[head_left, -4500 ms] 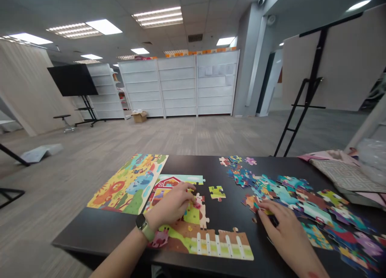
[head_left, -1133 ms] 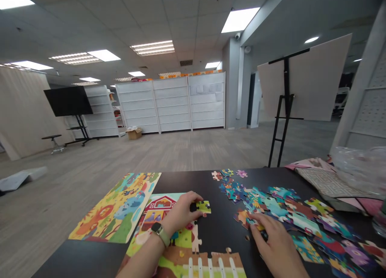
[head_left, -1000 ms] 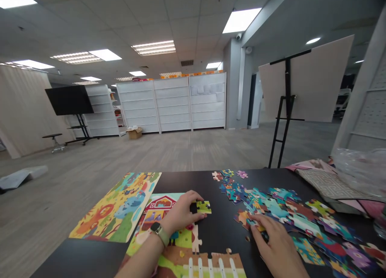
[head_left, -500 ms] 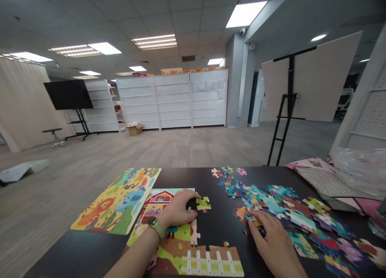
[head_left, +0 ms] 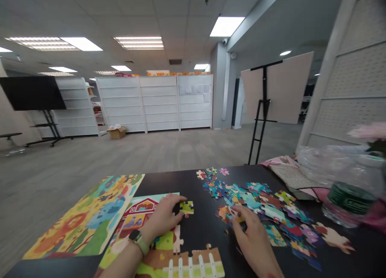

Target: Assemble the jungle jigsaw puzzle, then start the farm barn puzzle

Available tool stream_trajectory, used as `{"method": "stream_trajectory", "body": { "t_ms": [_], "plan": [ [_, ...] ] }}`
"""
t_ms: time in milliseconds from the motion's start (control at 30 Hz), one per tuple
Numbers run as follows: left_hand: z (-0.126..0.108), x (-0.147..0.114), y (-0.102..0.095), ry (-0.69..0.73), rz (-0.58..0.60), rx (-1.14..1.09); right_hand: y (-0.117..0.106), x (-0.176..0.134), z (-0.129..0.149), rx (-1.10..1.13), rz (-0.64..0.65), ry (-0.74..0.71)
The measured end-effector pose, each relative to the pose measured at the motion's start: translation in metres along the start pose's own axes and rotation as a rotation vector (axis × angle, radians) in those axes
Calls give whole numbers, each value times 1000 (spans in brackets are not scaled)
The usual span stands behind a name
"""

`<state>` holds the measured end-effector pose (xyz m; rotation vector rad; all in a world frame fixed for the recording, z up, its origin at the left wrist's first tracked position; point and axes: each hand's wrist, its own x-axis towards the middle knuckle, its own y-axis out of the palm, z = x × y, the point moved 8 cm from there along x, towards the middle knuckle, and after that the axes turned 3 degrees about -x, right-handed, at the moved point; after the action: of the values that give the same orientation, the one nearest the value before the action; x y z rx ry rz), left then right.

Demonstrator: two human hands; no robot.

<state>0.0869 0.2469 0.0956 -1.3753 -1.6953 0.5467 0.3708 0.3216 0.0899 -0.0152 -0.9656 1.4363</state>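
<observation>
Two hands at a black table point(head_left: 205, 233): left hand point(head_left: 163, 217) pinches a green puzzle piece point(head_left: 186, 207) beside the farm puzzle point(head_left: 157, 246); right hand point(head_left: 253, 239) rests fingers-down, grip unclear, on loose pieces point(head_left: 271, 205).

Bright, even light from ceiling panels point(head_left: 226, 26); wide-angle bending at the edges, slight softness throughout, faint shadows.
</observation>
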Motion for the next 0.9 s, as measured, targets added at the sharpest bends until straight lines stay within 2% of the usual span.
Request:
{"method": "stream_trajectory", "body": {
  "t_ms": [100, 167, 233, 300, 367, 467, 533, 600, 667, 733, 800, 900],
  "plan": [
    [8, -3, 2, 35, -23, -8, -45, -2, -5, 149, -273, 127],
    [14, -4, 1, 48, -59, -8, -74, -2, -11, 241, -418, 162],
    [17, -4, 1, 63, -63, 2, -93, 0, -21, 334, -500, 197],
    [14, -3, 1, 81, -51, 25, -101, 3, -34, 415, -541, 246],
    [4, 0, 2, 97, -46, 46, -95, 6, -43, 452, -490, 278],
    [-28, 8, 10, 126, -35, 37, -63, 10, -41, 329, -230, 284],
    [-59, 15, 25, 163, 19, 8, -40, 7, -28, 157, -42, 198],
    [-91, 22, 45, 196, 99, -19, -23, 2, -12, -28, 70, 67],
    [-115, 29, 64, 213, 151, -38, -14, -4, -3, -166, 125, -11],
    [-127, 36, 81, 200, 194, -55, -10, -6, -4, -232, 159, -27],
    [-131, 41, 93, 192, 223, -82, -7, -5, -8, -238, 187, -41],
    [-129, 45, 98, 170, 217, -131, -5, -2, -12, -195, 208, -90]
  ]
}}
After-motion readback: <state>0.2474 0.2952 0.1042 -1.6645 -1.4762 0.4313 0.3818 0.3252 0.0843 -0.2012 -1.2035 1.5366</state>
